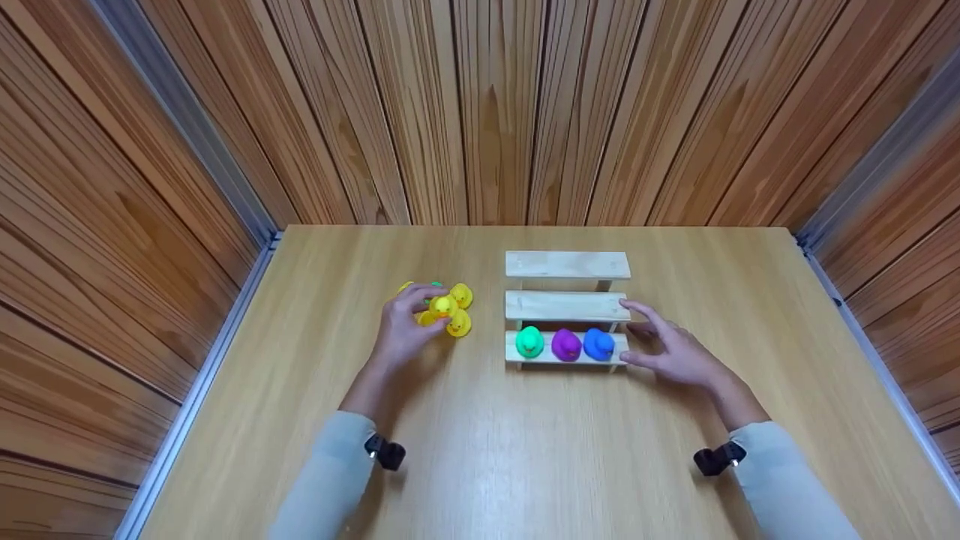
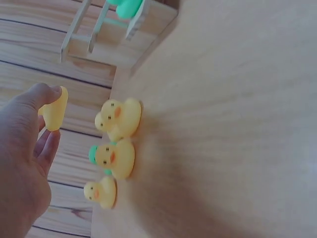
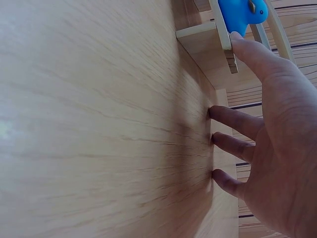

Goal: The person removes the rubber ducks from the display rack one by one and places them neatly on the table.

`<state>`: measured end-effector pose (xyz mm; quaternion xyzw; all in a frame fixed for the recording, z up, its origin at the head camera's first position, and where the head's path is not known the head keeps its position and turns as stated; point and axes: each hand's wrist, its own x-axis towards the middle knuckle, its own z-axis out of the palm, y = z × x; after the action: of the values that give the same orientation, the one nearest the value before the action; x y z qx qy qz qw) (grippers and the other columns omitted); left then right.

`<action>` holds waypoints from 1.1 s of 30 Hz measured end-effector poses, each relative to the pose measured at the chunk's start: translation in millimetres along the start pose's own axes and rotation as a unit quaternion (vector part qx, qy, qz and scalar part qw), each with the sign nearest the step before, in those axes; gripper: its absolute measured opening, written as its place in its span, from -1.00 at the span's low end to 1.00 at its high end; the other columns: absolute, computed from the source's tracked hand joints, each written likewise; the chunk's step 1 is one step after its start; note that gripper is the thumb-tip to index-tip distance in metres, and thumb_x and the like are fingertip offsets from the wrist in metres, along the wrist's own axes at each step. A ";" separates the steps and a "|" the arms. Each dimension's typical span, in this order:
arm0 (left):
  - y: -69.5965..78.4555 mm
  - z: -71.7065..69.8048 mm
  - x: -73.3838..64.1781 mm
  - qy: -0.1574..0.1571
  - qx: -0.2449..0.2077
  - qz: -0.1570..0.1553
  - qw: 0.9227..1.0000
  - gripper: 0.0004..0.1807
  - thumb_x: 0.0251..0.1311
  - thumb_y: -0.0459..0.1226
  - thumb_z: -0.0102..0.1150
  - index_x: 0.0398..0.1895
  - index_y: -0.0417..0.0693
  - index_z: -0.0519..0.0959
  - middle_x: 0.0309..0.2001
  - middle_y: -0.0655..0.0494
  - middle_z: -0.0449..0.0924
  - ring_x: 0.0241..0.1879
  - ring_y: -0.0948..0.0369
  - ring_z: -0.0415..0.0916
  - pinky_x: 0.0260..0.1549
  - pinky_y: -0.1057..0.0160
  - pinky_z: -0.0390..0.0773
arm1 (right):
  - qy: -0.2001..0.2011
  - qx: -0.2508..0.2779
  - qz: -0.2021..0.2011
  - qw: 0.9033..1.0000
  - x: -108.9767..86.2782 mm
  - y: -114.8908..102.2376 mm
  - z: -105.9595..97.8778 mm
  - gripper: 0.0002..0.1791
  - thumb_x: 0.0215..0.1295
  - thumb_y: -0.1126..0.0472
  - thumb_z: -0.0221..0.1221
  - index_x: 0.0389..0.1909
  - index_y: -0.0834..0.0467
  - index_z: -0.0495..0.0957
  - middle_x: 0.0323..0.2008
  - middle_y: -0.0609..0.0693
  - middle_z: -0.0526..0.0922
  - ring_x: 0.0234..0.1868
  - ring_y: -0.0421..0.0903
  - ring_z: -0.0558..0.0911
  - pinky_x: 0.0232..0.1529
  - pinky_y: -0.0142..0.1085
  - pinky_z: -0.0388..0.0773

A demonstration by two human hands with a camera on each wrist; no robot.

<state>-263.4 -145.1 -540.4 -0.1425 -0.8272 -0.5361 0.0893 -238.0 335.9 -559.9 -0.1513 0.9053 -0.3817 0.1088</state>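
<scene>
My left hand [image 1: 399,334] pinches a yellow rubber duck [image 1: 443,306] between thumb and fingers, raised over a cluster of ducks. In the left wrist view that held duck [image 2: 57,110] hangs clear of the table. Below it stand more yellow ducks [image 1: 459,323], with some green showing among them. My right hand [image 1: 679,358] is spread at the right end of a three-step wooden rack [image 1: 567,264]. Its thumb rests at the lowest step's edge beside a blue duck [image 3: 237,15]. A green duck [image 1: 529,342] and a purple duck [image 1: 566,346] share that step.
The rack's upper two steps, including the middle step [image 1: 562,307], bear no ducks. A light wooden table [image 1: 480,450] lies under everything. Wood-plank walls [image 1: 499,112] with grey metal edging [image 1: 191,397] enclose the back and sides.
</scene>
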 end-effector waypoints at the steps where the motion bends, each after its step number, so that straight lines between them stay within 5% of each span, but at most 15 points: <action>1: -1.1 -2.6 -0.7 0.000 0.000 -0.004 1.000 -0.57 0.27 -0.51 0.56 0.22 -0.29 0.76 0.27 -0.26 0.72 0.31 -0.19 0.70 0.37 -0.26 0.76 | 0.000 0.000 0.001 1.000 0.0 0.1 0.0 0.04 0.54 -0.14 0.42 0.83 -0.28 0.01 0.64 0.36 0.47 0.73 0.48 0.33 0.65 0.69 0.00; 22: -26.1 -33.1 -7.5 0.029 0.026 -0.060 0.997 -0.58 0.30 -0.53 0.52 0.23 -0.27 0.76 0.33 -0.27 0.71 0.40 -0.20 0.66 0.44 -0.26 0.70 | 0.006 -0.008 -0.010 1.000 0.6 -0.3 0.4 0.04 0.53 -0.11 0.44 0.83 -0.20 0.03 0.68 0.36 0.41 0.72 0.46 0.36 0.66 0.66 0.05; 33: -43.5 -36.2 -10.6 0.031 0.022 -0.122 0.992 -0.54 0.40 -0.51 0.46 0.35 -0.24 0.71 0.43 -0.23 0.68 0.48 -0.18 0.62 0.54 -0.17 0.63 | 0.002 -0.006 -0.006 1.000 0.1 1.7 0.9 0.04 0.54 -0.13 0.43 0.83 -0.25 0.01 0.67 0.35 0.44 0.71 0.46 0.36 0.66 0.66 0.04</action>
<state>-267.9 -196.3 -566.3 -0.0215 -0.8468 -0.5289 0.0520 -238.1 336.3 -561.7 -0.1563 0.9070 -0.3770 0.1035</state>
